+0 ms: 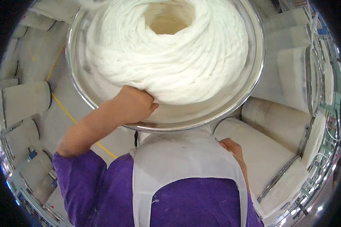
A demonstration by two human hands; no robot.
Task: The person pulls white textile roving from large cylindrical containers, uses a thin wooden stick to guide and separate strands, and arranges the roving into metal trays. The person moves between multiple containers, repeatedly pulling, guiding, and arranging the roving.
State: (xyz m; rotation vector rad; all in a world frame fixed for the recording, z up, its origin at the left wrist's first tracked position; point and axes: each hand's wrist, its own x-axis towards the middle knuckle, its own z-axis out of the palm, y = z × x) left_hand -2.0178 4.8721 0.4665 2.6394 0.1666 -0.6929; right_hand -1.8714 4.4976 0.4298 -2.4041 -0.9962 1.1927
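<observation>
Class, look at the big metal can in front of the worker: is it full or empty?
Full. The metal can is heaped with a coiled white sliver rising above its rim; the left hand presses against the coil.

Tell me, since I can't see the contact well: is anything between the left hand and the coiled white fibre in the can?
Nothing visible. The left hand reaches over the metal rim and presses directly against the lower edge of the white fibre coil.

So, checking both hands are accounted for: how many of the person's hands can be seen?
2. The left hand presses against the white coiled sliver inside the metal-rimmed can; the right hand is low beside the apron, partly hidden.
</observation>
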